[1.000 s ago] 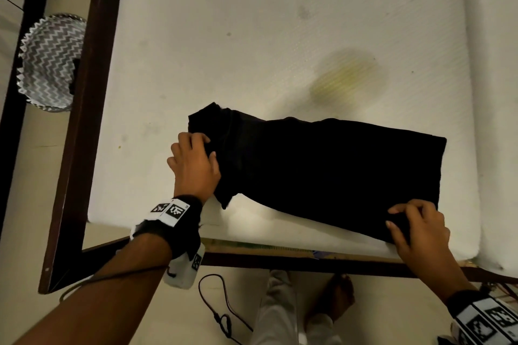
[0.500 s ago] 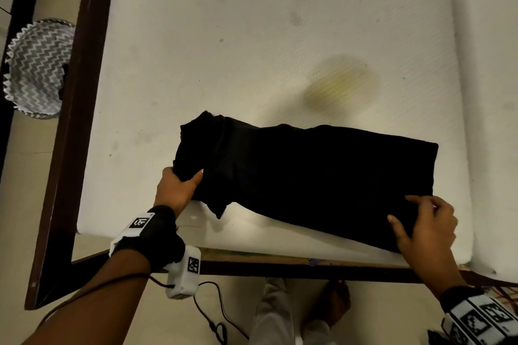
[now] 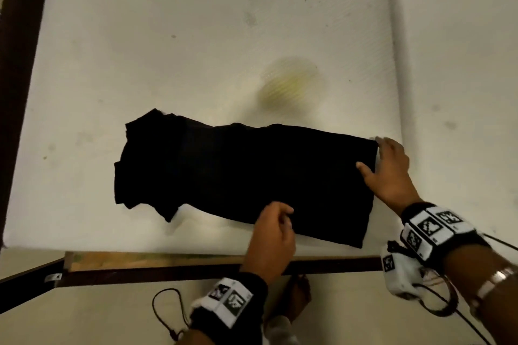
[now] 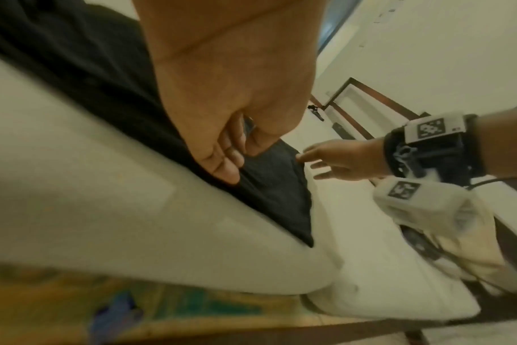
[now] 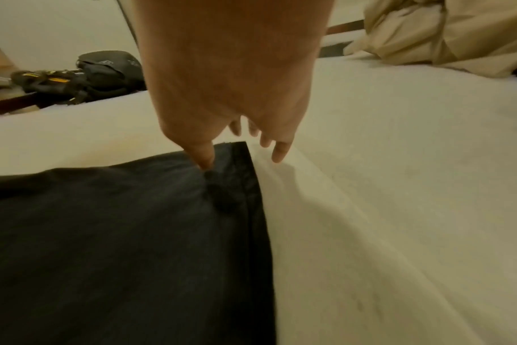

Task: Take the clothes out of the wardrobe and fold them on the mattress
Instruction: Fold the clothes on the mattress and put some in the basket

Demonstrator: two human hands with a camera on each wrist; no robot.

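A black garment (image 3: 246,171), folded into a long strip, lies across the near part of the white mattress (image 3: 196,36). At the middle of the garment's near edge my left hand (image 3: 280,218) has curled fingers. In the left wrist view that hand (image 4: 236,158) pinches the cloth edge (image 4: 269,186) between thumb and fingers. My right hand (image 3: 377,155) is at the strip's far right corner with spread, straight fingers. Its thumb presses on the cloth (image 5: 133,233) in the right wrist view, while the other fingers of the hand (image 5: 242,151) reach over the mattress past the edge.
A dark wooden bed frame (image 3: 196,269) runs along the near and left sides. A yellowish stain (image 3: 291,84) marks the mattress behind the garment. A second white mattress (image 3: 462,92) adjoins on the right. A black bag (image 5: 103,74) and crumpled beige cloth (image 5: 443,30) lie farther off.
My left hand let go of the garment's left end and moved right to the middle of its near edge. My right hand moved from the near right corner to the far right corner.
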